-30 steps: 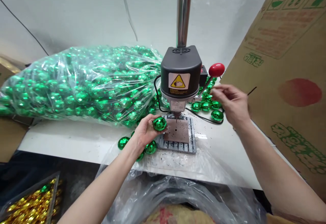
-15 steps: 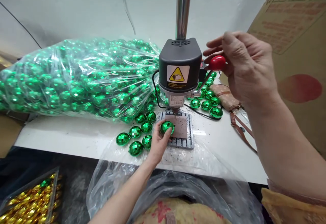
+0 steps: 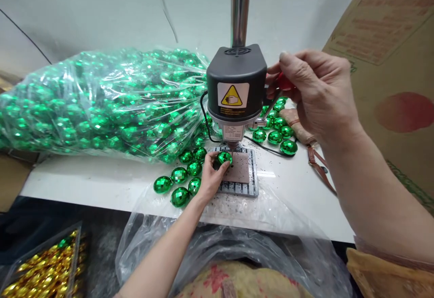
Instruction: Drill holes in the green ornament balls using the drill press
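Left hand (image 3: 213, 175) pinches green faceted bauble (image 3: 224, 157); drill bit (image 3: 232, 152) just beyond that hand. Right hand (image 3: 322, 85), higher, curls round red knob (image 3: 285, 82).

A: How does the ball (image 3: 224, 158) look?
B: Like glossy plastic, mirror-bright and broken into flat facets.
A: And the bag (image 3: 111, 108)?
B: Thin, clear plastic film, shiny and creased.
A: What about the drill cover (image 3: 233, 69)?
B: Black, rather matt plastic. The pole (image 3: 240, 8) is smooth, polished metal, the knob (image 3: 285, 82) glossy red.
A: The table (image 3: 84, 182)?
B: Smooth white, faintly glossy. The box (image 3: 405, 121) is matt brown cardboard.
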Motion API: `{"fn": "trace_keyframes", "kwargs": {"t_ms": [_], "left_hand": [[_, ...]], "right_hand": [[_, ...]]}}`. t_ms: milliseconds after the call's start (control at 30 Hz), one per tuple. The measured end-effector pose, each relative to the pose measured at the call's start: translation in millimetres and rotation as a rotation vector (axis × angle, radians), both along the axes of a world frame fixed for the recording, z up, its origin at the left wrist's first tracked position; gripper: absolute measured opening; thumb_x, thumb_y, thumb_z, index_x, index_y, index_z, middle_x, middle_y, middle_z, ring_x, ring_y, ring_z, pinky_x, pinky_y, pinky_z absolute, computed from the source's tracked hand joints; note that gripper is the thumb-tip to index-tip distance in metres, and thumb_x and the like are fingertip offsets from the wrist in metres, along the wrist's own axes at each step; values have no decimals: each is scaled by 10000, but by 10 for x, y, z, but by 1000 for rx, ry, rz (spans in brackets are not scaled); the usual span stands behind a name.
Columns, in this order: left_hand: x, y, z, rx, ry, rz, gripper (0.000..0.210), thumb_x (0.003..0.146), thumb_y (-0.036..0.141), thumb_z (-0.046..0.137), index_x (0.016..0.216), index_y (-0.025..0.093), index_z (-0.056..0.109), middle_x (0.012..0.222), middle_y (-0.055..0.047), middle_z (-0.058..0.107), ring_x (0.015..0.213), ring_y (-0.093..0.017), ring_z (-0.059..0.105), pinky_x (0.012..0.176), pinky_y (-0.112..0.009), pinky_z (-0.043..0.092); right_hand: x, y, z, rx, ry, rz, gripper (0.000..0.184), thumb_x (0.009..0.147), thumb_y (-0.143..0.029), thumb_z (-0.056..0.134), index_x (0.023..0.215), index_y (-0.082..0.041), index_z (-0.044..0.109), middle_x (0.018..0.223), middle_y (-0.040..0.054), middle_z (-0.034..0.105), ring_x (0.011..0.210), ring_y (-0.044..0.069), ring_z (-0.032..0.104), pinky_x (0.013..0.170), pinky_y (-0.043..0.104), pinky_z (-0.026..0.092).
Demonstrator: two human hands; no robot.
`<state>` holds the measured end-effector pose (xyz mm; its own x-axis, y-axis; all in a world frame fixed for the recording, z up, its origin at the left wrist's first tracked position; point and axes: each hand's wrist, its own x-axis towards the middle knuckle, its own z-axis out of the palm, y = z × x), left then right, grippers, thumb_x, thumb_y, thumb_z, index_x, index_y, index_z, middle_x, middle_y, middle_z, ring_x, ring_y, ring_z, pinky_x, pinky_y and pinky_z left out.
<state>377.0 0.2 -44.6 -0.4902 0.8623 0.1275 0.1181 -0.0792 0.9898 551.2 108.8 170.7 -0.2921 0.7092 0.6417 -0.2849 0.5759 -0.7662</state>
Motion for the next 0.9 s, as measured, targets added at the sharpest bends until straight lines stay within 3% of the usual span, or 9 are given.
{"fn": "trace_keyframes", "kwargs": {"t_ms": [333, 533, 600, 767, 900], "left_hand": [[11, 40, -2, 34, 217, -167, 479, 758, 267, 764, 1190, 205, 566, 1165, -71, 637, 1091, -223, 605, 1000, -384, 458], [110, 54, -32, 65, 352, -118, 503, 729, 195, 765, 1198, 230, 586, 1194, -74, 649, 1153, -258, 594, 1051, -444, 431], [119, 58, -49, 68, 355, -104, 512, 713, 188, 778, 1191, 241, 603, 1188, -68, 661, 1162, -266, 595, 1058, -454, 426], [93, 49, -95, 47, 293, -110, 534, 712, 218, 795, 1213, 239, 609, 1213, -71, 664, 1204, -274, 587, 1073, -457, 425], [85, 46, -130, 41, 297, -110, 545, 720, 255, 804, 1227, 236, 605, 1226, -77, 663, 1217, -277, 582, 1081, -465, 424]], "right_hand": [[-22, 4, 14, -31, -13, -6, 217, 866, -347, 652, 845, -135, 691, 698, -38, 687, 601, 35, 631, 565, 178, 510], [-121, 70, 129, -75, 25, 57, 245, 933, -331, 556, 775, -153, 616, 578, -59, 630, 463, 45, 559, 446, 182, 455], [-176, 98, 179, -137, 13, 64, 332, 942, -366, 535, 674, -174, 565, 517, -60, 581, 404, 48, 506, 380, 192, 389], [-300, 69, 213, -309, 49, 14, 538, 953, -414, 489, 487, -196, 332, 361, -70, 298, 287, 39, 215, 294, 231, 91], [-311, -141, 96, -160, 166, -52, 539, 934, -343, 542, 449, -186, 368, 355, -60, 320, 294, 36, 252, 325, 229, 126]]}}
